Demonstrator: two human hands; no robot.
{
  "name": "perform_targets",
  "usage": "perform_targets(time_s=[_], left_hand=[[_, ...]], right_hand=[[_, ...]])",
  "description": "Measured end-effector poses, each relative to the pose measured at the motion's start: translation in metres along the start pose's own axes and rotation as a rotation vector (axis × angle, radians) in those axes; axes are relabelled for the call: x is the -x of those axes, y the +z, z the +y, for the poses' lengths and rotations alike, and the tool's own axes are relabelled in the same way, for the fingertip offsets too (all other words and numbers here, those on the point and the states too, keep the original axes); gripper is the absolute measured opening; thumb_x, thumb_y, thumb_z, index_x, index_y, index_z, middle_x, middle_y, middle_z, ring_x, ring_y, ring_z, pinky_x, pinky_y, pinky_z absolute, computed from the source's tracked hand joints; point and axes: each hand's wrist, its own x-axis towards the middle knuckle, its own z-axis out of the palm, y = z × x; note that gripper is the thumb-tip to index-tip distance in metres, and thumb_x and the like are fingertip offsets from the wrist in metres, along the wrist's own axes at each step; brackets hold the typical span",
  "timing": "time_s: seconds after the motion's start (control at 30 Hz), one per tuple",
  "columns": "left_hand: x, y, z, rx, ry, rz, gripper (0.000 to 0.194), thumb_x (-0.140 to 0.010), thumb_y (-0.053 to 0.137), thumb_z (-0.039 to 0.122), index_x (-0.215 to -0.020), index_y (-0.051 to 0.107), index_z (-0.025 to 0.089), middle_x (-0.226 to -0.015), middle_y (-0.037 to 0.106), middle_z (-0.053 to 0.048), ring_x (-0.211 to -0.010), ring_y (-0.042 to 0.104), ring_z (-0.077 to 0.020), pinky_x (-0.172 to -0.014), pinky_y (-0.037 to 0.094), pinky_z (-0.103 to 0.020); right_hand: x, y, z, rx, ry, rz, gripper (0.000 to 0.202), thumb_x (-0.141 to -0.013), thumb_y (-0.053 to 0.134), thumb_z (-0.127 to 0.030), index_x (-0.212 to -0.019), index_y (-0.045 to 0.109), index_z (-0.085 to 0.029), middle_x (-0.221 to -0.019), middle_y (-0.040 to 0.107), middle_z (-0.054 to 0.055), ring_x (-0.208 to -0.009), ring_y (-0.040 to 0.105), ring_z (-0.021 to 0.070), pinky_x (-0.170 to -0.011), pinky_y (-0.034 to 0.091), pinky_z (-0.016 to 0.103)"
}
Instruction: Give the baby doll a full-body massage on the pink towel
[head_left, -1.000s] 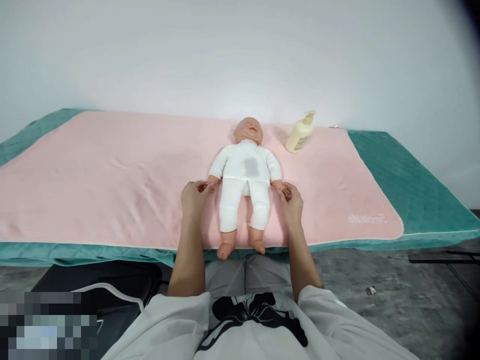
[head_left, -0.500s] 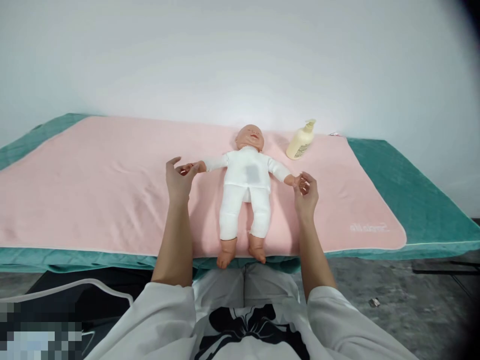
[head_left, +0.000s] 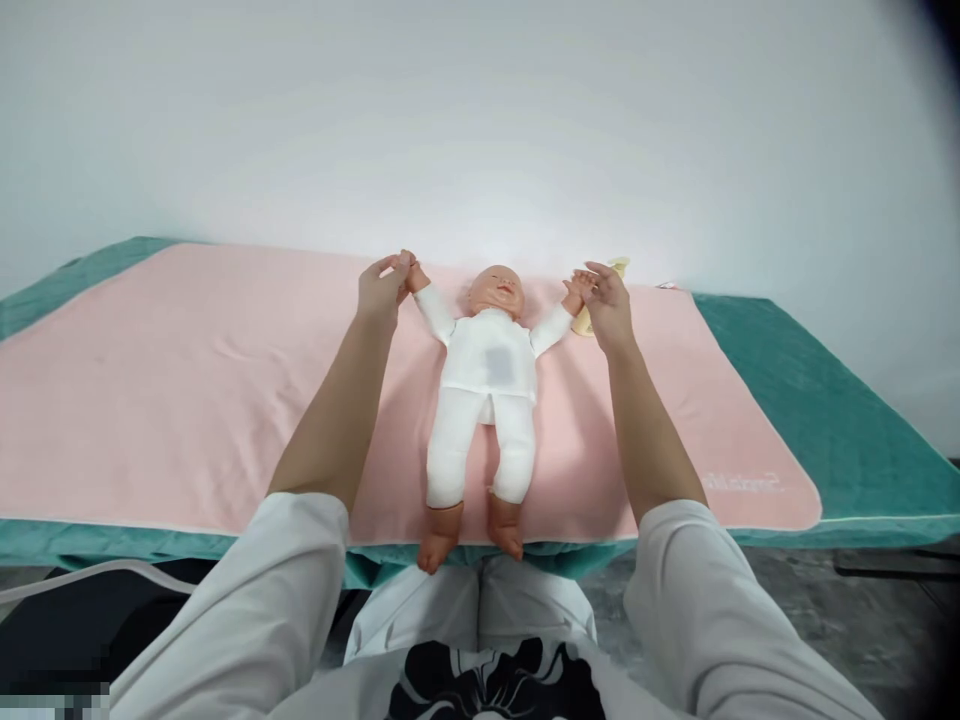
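Observation:
A baby doll (head_left: pixel 489 350) in a white top and trousers lies on its back on a pink mat (head_left: pixel 247 400), its bare feet at the near edge. My left hand (head_left: pixel 384 287) pinches the doll's hand on the left side of the picture. Closed around the doll's other hand is my right hand (head_left: pixel 606 300). Both doll arms are lifted and spread outward, level with its head. Behind my right hand stands a cream pump bottle (head_left: pixel 583 324), partly hidden by it.
Green cloth (head_left: pixel 817 400) covers the table under the mat. A pale wall (head_left: pixel 480 130) rises behind it. At the lower left are a black object (head_left: pixel 60 625) and a pale curved tube (head_left: pixel 127 567).
Both my hands have moved up and away from me, raising the doll's arms from out sideways to beside its head. My right hand now covers part of the bottle.

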Motion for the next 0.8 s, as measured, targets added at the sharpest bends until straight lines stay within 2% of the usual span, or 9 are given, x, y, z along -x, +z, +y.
perform_targets(time_s=[0.1,0.23,0.43,0.6,0.8], left_hand=[[-0.021,0.011,-0.008,0.003,-0.102,-0.066,0.025,-0.086,0.072,0.037,-0.080,0.064,0.014,-0.093,0.070,-0.010,-0.086,0.068,-0.0149,-0.073,0.053,-0.022],[-0.039,0.022,-0.025,0.016,-0.206,-0.045,0.028,-0.086,0.074,0.037,-0.075,0.061,0.014,-0.087,0.069,-0.009,-0.076,0.065,-0.0124,-0.071,0.052,-0.024],[-0.050,0.034,-0.044,-0.079,-0.265,-0.006,0.036,-0.076,0.083,0.044,-0.070,0.061,0.016,-0.081,0.067,-0.008,-0.069,0.062,-0.0146,-0.072,0.052,-0.032],[-0.060,0.035,-0.060,-0.164,-0.326,0.060,0.040,-0.072,0.084,0.051,-0.074,0.066,0.015,-0.082,0.068,-0.010,-0.072,0.065,-0.0187,-0.075,0.053,-0.036],[-0.062,0.025,-0.075,-0.150,-0.426,0.121,0.044,-0.073,0.080,0.058,-0.078,0.066,0.017,-0.083,0.069,-0.009,-0.073,0.067,-0.0189,-0.074,0.055,-0.034]], right_hand=[[-0.022,0.008,0.012,-0.084,0.104,-0.055,0.034,-0.078,0.071,-0.026,-0.110,0.059,-0.026,-0.117,0.070,0.005,-0.116,0.064,0.0175,-0.116,0.046,0.045],[-0.040,0.014,0.032,-0.114,0.252,-0.085,0.028,-0.078,0.069,-0.020,-0.103,0.059,-0.025,-0.111,0.072,0.004,-0.110,0.067,0.0165,-0.115,0.047,0.045],[-0.053,0.019,0.054,-0.114,0.464,-0.069,0.016,-0.079,0.068,-0.013,-0.091,0.061,-0.021,-0.097,0.073,0.004,-0.099,0.070,0.0172,-0.110,0.049,0.045],[-0.053,0.023,0.069,-0.157,0.535,-0.095,0.006,-0.080,0.068,-0.014,-0.081,0.064,-0.019,-0.089,0.071,0.004,-0.097,0.071,0.0183,-0.109,0.049,0.042],[-0.047,0.024,0.080,-0.199,0.596,-0.081,0.009,-0.078,0.065,-0.009,-0.076,0.063,-0.018,-0.082,0.069,0.002,-0.089,0.070,0.0151,-0.110,0.048,0.038]])
